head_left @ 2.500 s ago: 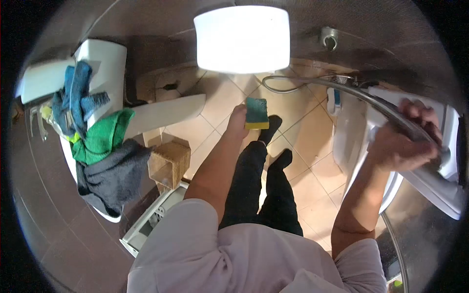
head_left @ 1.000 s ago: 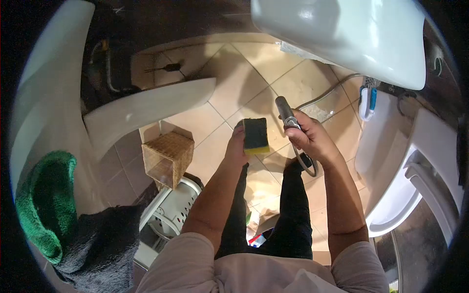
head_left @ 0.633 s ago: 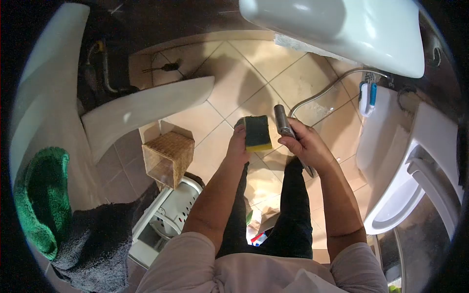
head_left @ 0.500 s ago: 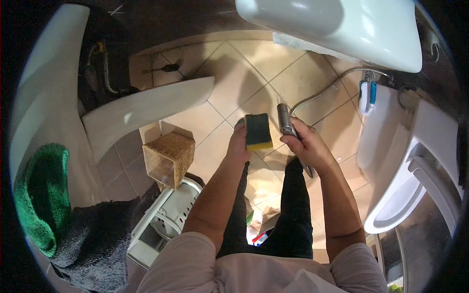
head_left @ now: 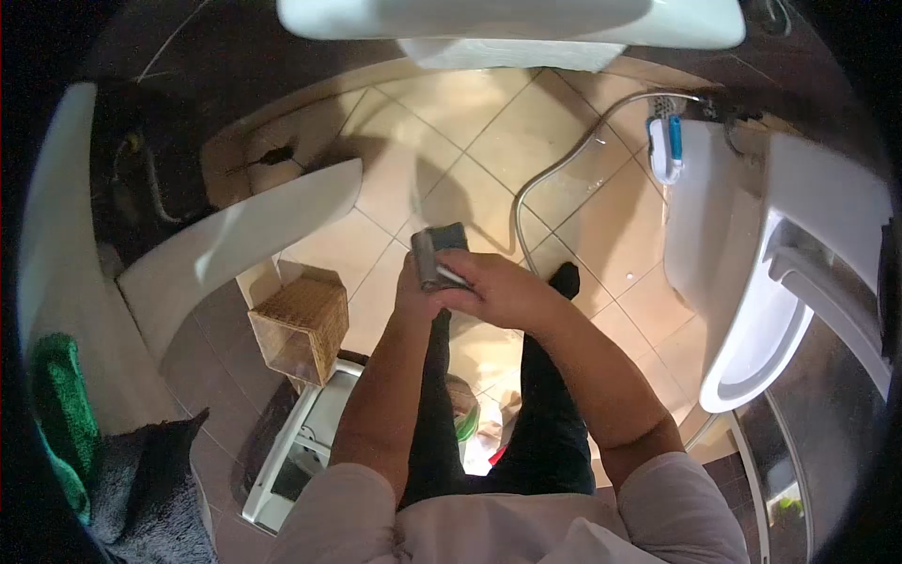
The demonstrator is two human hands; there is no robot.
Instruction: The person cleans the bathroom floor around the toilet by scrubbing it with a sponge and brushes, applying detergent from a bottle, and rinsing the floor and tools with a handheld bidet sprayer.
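Note:
My left hand (head_left: 412,299) is closed around a sponge (head_left: 452,235) with a dark scouring side facing up. Closed on a metal spray head (head_left: 425,260), my right hand (head_left: 498,287) is right beside the left one. The spray head overlaps the sponge in this view, and a faint streak of water shows beyond its far end. From near the right hand, a flexible metal hose (head_left: 554,172) curves over the tiles to the wall at the far right. The lower part of the sponge is hidden by the hands and spray head.
A wicker basket (head_left: 324,329) stands left of my legs, near a white plastic container (head_left: 310,442). White ceramic fixtures (head_left: 249,211) flank the tiled floor (head_left: 489,113). A white and blue brush (head_left: 665,155) is at right. Green (head_left: 66,395) and grey (head_left: 150,489) towels hang at left.
My right hand has moved left with the spray head, bringing it over the sponge. My left hand has shifted slightly left with the sponge. The camera view has also shifted.

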